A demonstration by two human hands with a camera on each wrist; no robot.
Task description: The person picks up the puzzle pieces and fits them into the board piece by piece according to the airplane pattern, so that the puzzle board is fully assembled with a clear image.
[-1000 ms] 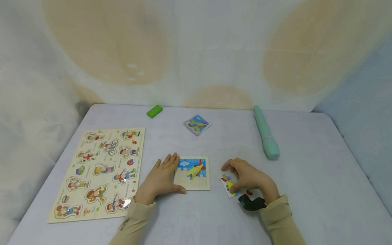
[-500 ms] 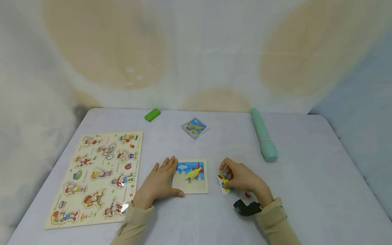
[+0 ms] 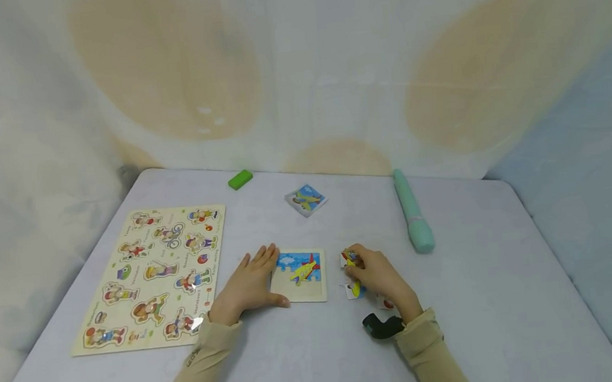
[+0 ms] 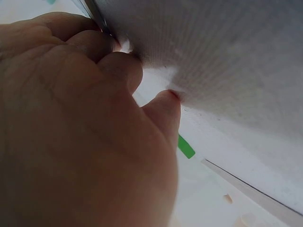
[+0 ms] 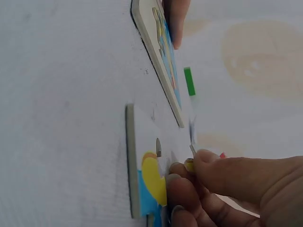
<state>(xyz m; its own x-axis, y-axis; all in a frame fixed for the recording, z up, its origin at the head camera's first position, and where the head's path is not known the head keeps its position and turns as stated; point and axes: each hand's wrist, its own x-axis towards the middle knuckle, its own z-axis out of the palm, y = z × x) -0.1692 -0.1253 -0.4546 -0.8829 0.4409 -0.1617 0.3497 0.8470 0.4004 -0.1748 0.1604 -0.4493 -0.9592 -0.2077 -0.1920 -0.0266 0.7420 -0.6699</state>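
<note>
My left hand lies flat with straight fingers at the left edge of a small wooden puzzle tray. Part of an airplane picture fills the tray's upper area, and bare wood shows below. To the right of the tray, my right hand pinches a jigsaw piece between thumb and fingers. In the right wrist view, only a little yellow of the held piece shows. Just under the fingers lies another jigsaw piece, white, yellow and blue. A further piece with red on it is partly covered by the hand.
A large puzzle board with sports figures lies on the left. Farther back are a green block and a small airplane picture card. A mint-green baton-like object lies at the right. A black wrist device sits by the right cuff.
The right fingers have closed from a spread pose over the pieces and now pinch one, shifted away from the piece below it. The left hand stays at the tray.
</note>
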